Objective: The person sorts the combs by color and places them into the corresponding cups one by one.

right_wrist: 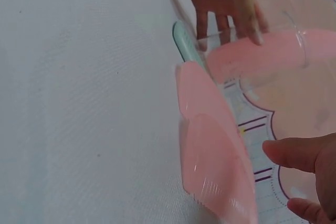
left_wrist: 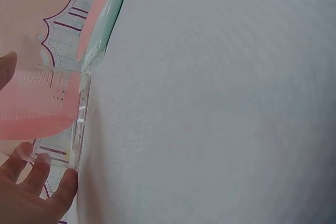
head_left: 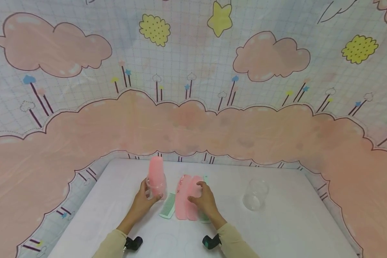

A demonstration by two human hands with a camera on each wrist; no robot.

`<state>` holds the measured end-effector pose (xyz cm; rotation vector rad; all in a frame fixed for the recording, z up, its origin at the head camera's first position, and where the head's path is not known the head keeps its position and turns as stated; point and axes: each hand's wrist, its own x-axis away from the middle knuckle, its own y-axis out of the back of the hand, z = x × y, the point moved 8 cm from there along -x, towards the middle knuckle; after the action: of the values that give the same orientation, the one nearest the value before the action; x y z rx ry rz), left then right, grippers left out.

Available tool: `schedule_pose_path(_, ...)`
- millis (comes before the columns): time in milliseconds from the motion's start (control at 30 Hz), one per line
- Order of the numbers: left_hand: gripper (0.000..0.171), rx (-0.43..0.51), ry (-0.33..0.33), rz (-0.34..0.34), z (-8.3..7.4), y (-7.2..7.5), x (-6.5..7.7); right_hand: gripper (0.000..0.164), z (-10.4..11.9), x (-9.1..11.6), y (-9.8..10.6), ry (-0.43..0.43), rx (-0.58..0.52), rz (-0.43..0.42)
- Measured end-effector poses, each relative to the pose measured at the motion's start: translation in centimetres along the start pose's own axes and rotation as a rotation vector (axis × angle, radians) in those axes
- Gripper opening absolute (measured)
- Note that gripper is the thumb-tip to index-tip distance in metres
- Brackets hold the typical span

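Note:
My left hand [head_left: 141,201] grips a clear plastic cup [left_wrist: 81,124] near its base, fingers on one side and thumb on the other. A pink comb [head_left: 156,168] stands in that cup and sticks up past its rim. Just above two pink combs [head_left: 184,200] is my right hand [head_left: 207,202], its thumb and fingers spread apart; in the right wrist view a gap shows between them and the combs. The pink combs lie side by side, overlapping, partly on top of green combs. One green comb [head_left: 168,206] shows at the left, another [head_left: 205,217] under the right hand.
A second clear cup [head_left: 255,196] stands upright on the right side of the white table [head_left: 296,222]. A patterned cloth backdrop [head_left: 193,129] rises behind the table and along its sides. Black wrist-worn devices [head_left: 133,243] sit at both sleeves.

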<state>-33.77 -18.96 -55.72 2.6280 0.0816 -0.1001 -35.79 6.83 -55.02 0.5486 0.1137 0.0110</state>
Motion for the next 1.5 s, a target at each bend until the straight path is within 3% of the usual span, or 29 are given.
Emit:
schedule_pose_path(133,0.099,-0.001,-0.002,0.002,-0.1,0.0,0.0,0.061,0.2,0.0,0.5,-0.012,0.016,-0.022)
schedule_pose_path(367,0.098,-0.001,-0.010,-0.008,-0.3,0.2,0.0,0.060,0.6,-0.5,1.0,-0.029,-0.063,0.005)
schedule_pose_path(667,0.098,0.005,0.006,-0.001,0.1,0.1,0.1,0.061,1.3,-0.9,0.4,-0.075,-0.101,0.028)
schedule_pose_path(867,0.098,0.001,0.006,-0.001,0.0,0.1,0.1,0.062,1.7,-0.9,0.3,-0.088,-0.069,-0.001)
schedule_pose_path(1200,0.099,-0.018,0.029,0.003,0.2,0.0,0.2,0.060,0.9,-1.0,0.1,-0.124,-0.119,-0.026)
schedule_pose_path(1500,0.095,-0.010,0.011,-0.014,-0.1,0.2,0.2,0.076,0.5,-1.7,-1.4,-0.086,0.072,-0.056)
